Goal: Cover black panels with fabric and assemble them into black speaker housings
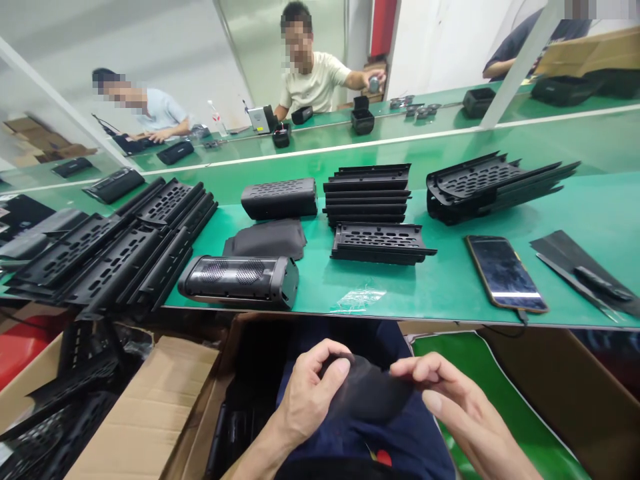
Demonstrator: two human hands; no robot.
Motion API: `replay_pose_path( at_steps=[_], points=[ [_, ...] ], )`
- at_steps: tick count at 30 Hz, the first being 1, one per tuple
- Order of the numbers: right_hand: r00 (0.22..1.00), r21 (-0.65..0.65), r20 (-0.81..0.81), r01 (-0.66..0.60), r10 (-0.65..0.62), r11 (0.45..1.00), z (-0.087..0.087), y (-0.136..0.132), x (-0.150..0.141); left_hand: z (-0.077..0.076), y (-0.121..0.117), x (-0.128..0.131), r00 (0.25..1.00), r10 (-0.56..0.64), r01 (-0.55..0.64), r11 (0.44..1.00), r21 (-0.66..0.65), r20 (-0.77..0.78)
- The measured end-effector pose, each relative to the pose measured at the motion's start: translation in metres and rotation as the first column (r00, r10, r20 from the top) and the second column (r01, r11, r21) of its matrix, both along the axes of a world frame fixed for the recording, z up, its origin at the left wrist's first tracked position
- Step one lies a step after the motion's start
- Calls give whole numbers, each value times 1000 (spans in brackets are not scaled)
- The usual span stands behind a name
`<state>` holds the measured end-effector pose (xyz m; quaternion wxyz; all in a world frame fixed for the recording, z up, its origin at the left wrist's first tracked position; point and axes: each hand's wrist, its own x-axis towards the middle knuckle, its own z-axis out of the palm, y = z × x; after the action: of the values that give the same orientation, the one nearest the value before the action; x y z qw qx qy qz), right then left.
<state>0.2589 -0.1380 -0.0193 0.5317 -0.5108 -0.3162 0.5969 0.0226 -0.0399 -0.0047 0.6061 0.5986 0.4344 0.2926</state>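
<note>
Black, thin sheet (373,393) spans the space over the person's lap (420,443), in front of the green table (445,287). The left hand (310,390) pinches its left edge between thumb and fingers; the right hand's (460,403) fingers are at its other edge, thumb parted from them. A speaker housing (240,281) lies near the table's front edge.

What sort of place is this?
Likely an electronics assembly workshop: slotted black casings lie in groups on a long green workbench, and a person opposite holds a small round part.
</note>
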Motion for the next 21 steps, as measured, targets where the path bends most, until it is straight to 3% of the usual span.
replay_pose_path(
  at_steps=[4,9,13,21],
  points=[
    [980,40,-128,-150,154,988,-1,11,-3,11,4,3,994,-104,106,993,52,-41],
    [962,6,-54,-267,267,964,-2,27,-16,13,6,6,972,-218,226,969,103,-84],
    [961,6,-83,-264,263,965,-5,28,-20,14,8,3,960,-253,268,954,132,-119],
    [957,7,-167,-240,238,971,-9,23,-23,12,6,5,962,-221,238,967,95,-158]
  ],
)
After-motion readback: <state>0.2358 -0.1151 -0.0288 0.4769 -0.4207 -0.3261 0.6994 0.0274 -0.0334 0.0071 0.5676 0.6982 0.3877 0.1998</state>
